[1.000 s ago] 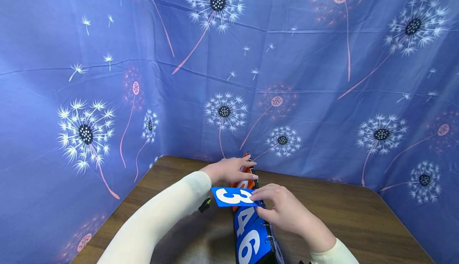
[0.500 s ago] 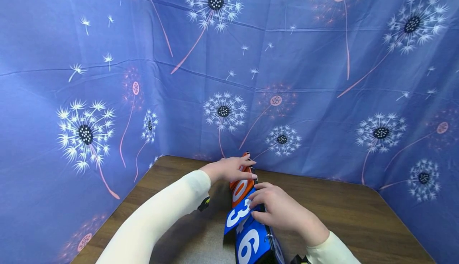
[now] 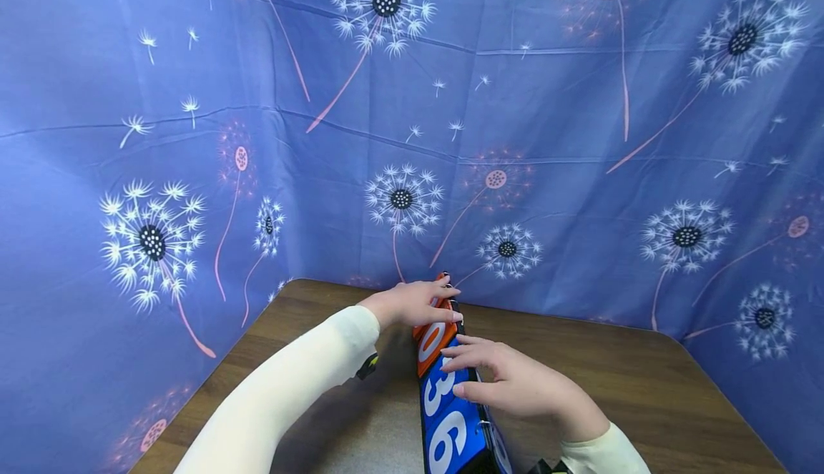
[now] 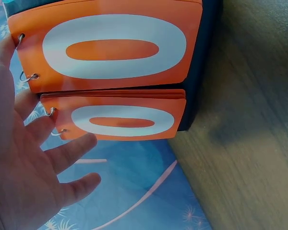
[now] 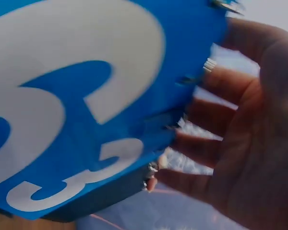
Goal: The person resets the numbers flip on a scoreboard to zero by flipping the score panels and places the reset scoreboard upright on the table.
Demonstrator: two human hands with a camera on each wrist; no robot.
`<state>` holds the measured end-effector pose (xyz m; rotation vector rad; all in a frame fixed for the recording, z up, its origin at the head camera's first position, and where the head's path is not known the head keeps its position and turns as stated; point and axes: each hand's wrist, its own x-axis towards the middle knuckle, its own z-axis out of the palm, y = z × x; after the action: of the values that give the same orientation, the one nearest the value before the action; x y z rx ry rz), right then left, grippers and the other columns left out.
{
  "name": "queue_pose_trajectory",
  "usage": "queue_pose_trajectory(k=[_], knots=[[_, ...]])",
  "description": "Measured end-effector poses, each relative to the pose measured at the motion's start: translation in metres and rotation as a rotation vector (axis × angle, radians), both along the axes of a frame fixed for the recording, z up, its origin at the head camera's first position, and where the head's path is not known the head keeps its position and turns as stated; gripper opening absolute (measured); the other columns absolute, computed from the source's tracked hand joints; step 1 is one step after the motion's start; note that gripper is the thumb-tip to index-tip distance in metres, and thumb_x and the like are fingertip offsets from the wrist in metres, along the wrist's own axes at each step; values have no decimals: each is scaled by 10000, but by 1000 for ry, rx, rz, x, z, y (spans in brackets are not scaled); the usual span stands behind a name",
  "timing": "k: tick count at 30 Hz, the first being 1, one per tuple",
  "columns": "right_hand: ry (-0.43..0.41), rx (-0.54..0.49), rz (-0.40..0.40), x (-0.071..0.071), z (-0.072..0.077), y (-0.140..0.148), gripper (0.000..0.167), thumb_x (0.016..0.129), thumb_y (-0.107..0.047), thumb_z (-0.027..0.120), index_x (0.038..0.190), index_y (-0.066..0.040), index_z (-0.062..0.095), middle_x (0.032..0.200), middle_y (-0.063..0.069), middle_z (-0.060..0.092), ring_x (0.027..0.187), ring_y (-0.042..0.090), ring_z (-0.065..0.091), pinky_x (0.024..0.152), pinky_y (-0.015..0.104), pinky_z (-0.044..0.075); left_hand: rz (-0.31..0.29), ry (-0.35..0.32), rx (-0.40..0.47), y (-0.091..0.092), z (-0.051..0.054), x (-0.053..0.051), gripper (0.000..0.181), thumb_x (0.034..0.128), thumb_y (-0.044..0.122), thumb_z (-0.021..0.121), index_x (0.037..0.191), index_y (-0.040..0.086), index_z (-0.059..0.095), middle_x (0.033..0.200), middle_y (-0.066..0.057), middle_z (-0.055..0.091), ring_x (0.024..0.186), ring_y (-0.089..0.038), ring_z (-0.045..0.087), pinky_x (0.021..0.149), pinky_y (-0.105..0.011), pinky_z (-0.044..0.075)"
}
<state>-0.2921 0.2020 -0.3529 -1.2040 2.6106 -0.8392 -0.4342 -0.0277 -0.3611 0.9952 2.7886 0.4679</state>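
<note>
The flip scoreboard (image 3: 443, 394) shows orange zero cards (image 4: 113, 50) beside my spread, empty left hand (image 3: 418, 304), blue "36" cards (image 3: 445, 417) beside my relaxed, empty right hand (image 3: 511, 381).

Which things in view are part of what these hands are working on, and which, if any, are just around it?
Part of the work:
left hand, at the orange end
right hand, by the ringed blue edge
black flip-card stand
orange 0 cards
blue 3 card
blue 6 card

Just around it:
wooden table, under the stand
dandelion-print cloth, behind
</note>
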Motion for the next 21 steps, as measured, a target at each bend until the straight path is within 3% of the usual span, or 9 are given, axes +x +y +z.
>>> queue_pose_trajectory(k=[3,6,8,14,17,21], knots=[[-18,-203,4,-6,-4,14,355,1021,-237,646,1376,-231,661,1469,79,623,1423,209,535,1045,331,529,4,-8,12,0,0,-1,748,908,820,454,1568,481,355,1742,101,140,1588,-305,272,1201,-776,105],[-28,-377,-32,-16,-16,27,395,990,-108,665,1382,-147,646,1402,129,664,1288,81,627,1028,271,530,12,-15,19,0,-1,-3,740,905,817,464,1562,490,362,1740,106,146,1591,-304,265,1205,-773,93],[-65,-440,-62,-25,-27,34,418,977,-79,672,1391,-76,620,1387,183,660,1251,68,647,997,264,550,17,-9,15,1,-1,-2,738,905,816,464,1561,491,364,1739,110,149,1589,-306,270,1205,-773,94],[-259,-417,-115,-51,-66,50,473,985,-174,676,1411,-17,543,1409,271,590,1264,196,628,1001,284,544,49,16,-2,4,1,0,733,903,819,465,1549,480,400,1731,109,192,1574,-299,311,1207,-769,113],[-339,-415,-86,-60,-83,53,506,975,-216,679,1397,13,519,1385,283,581,1251,297,623,995,327,556,56,26,-11,5,1,0,737,901,829,455,1547,479,404,1730,98,206,1570,-295,319,1213,-753,138],[-431,-440,-51,-67,-98,54,489,952,-211,689,1347,24,521,1319,222,619,1198,322,656,974,344,574,62,29,-26,6,1,0,747,899,840,443,1552,482,391,1733,95,201,1570,-291,319,1219,-734,168]])
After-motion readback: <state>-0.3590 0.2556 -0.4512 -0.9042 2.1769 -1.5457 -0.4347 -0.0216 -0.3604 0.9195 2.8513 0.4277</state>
